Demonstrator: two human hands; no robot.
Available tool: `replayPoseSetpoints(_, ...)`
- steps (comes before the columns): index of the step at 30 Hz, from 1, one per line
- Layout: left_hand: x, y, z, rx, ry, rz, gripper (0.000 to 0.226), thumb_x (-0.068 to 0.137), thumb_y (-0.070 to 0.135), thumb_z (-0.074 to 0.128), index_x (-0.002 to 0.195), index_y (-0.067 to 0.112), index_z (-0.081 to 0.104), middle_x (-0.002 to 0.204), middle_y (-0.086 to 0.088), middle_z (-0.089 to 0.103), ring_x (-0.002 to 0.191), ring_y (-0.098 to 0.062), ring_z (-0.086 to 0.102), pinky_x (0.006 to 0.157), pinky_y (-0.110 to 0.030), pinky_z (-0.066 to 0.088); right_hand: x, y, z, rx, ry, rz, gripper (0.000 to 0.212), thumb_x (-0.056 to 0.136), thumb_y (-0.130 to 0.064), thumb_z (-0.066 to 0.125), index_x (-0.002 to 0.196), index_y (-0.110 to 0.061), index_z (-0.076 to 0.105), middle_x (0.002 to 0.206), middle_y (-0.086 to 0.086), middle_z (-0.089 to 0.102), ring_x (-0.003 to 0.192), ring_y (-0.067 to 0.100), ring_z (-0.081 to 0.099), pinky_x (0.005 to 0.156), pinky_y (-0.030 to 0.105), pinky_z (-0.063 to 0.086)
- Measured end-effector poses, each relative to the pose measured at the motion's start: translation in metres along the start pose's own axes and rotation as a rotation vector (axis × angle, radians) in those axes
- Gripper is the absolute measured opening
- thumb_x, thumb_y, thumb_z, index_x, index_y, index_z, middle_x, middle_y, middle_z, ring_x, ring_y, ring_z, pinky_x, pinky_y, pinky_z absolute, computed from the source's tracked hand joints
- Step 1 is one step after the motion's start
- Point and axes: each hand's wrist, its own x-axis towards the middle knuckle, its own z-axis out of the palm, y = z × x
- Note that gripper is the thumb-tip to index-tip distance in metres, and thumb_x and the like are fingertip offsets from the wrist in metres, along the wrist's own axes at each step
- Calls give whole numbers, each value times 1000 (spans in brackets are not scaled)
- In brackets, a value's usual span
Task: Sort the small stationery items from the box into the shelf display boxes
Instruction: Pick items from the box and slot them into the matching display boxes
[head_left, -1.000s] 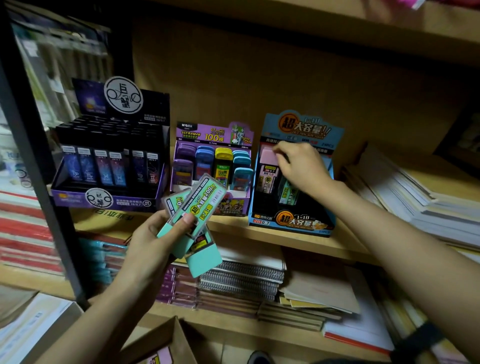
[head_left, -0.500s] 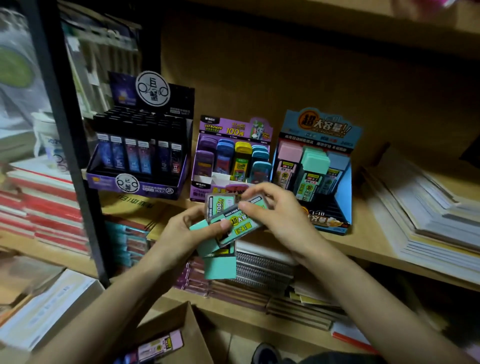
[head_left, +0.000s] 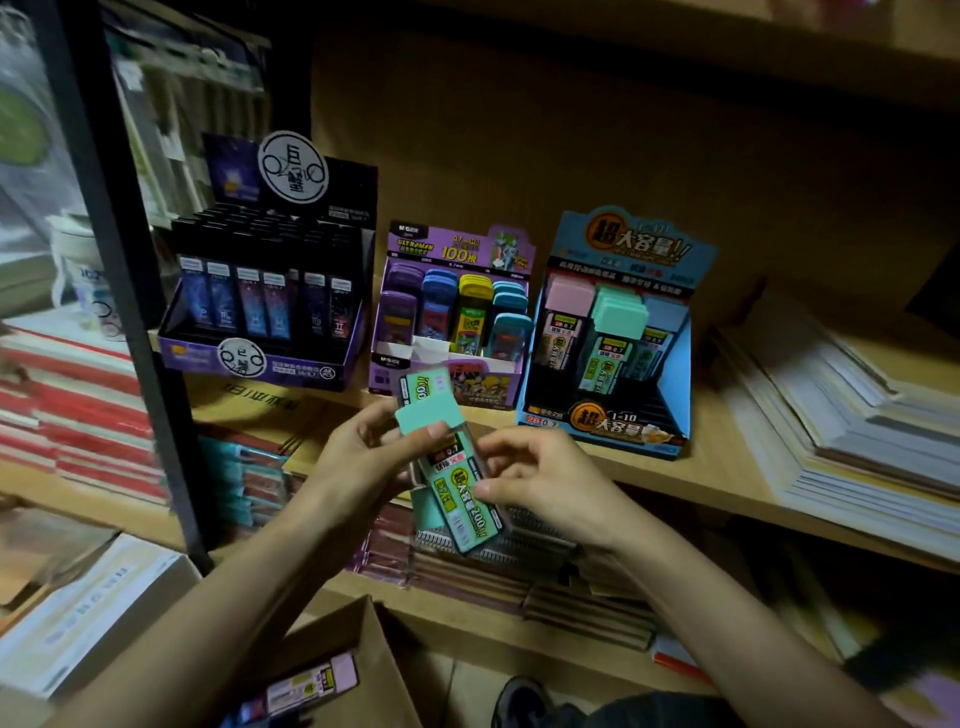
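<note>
Display boxes line the shelf. The blue display box (head_left: 602, 427) is the rightmost, with the purple display box (head_left: 452, 250) just left of it and the black display box (head_left: 260, 359) further left. Below and left of the blue one, a cardboard box (head_left: 363, 639) on the floor holds a pink-capped case (head_left: 317, 686).

A second ago the right hand (head_left: 545, 483) was reaching into the blue box. It has since come back in front of and below it, and now pinches the front one of the mint-capped lead cases (head_left: 457, 488). The left hand (head_left: 358, 462) grips the small stack, thumb on a mint cap. So one case seems to be delivered and the next is being pulled off.

The blue box reads "1-10" and "2B 0.7", the purple one "ULTRAMAN" and "100". The held case shows "0.7" and "200".
</note>
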Motion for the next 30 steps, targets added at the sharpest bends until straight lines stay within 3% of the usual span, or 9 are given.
replayPoseSetpoints(2, 1, -3, 2, 19, 13, 14, 34, 73, 16, 66, 106, 9, 63, 95, -6, 75, 86, -17, 71, 67, -27, 58, 0, -2, -4, -36, 54, -29, 29, 78, 1, 70, 83, -26, 61, 83, -2, 57, 79, 16, 58, 80, 30, 53)
replayPoseSetpoints(4, 2, -4, 3, 61, 21, 36, 30, 78, 15, 62, 107, 11, 63, 99, -4, 74, 92, -16, 70, 75, -31, 58, 0, -5, -18, 15, 150, -73, 24, 78, 2, 70, 86, -21, 63, 87, 0, 62, 81, 15, 61, 70, 19, 54)
replayPoseSetpoints(6, 3, -5, 4, 71, 13, 59, 27, 79, 14, 60, 106, 13, 63, 95, -2, 75, 88, -15, 71, 73, -30, 59, 2, -7, -40, 88, 279, -123, 23, 77, 1, 70, 89, -18, 65, 91, 1, 67, 85, 12, 63, 67, 12, 51)
replayPoseSetpoints(9, 4, -4, 5, 59, 9, 76, 30, 74, 17, 61, 104, 13, 63, 90, -1, 75, 83, -14, 72, 64, -23, 58, 4, -10, -78, 150, 497, -225, 24, 75, -1, 73, 86, -22, 66, 91, -3, 71, 88, 11, 67, 74, 19, 54)
replayPoseSetpoints(12, 6, -6, 4, 21, 44, 69, 24, 80, 13, 60, 104, 11, 64, 92, -5, 75, 82, -16, 72, 64, -23, 58, 8, -5, -107, -32, 704, -305, 24, 76, -6, 74, 76, -27, 64, 73, -14, 68, 71, -5, 64, 63, 9, 48)
replayPoseSetpoints(14, 8, -7, 3, -1, 71, 57, 21, 83, 9, 58, 103, 10, 63, 90, -6, 75, 80, -16, 72, 63, -24, 58, 15, 5, -118, -174, 784, -286, 22, 76, -10, 75, 72, -28, 62, 72, -16, 65, 66, -7, 60, 62, 6, 44)
replayPoseSetpoints(21, 13, -10, 3, -3, 92, 67, 19, 84, 9, 57, 101, 12, 64, 87, -3, 75, 76, -14, 72, 63, -23, 59, 35, 37, -123, -250, 750, -222, 16, 79, -8, 72, 93, -11, 65, 87, -2, 63, 80, 7, 58, 63, -2, 38)
replayPoseSetpoints(25, 13, -12, 6, -5, 85, 69, 19, 82, 9, 58, 100, 12, 64, 83, -1, 75, 73, -12, 72, 58, -21, 57, 35, 40, -126, -222, 717, -231, 15, 79, -6, 72, 90, -11, 62, 83, -3, 62, 75, 1, 57, 63, 0, 39)
replayPoseSetpoints(30, 13, -13, 2, 28, 79, 58, 27, 80, 14, 60, 106, 11, 64, 92, -4, 75, 80, -14, 72, 61, -21, 57, 38, 43, -120, -134, 665, -188, 24, 81, -3, 69, 104, -5, 64, 94, 3, 66, 87, 12, 61, 77, 16, 49)
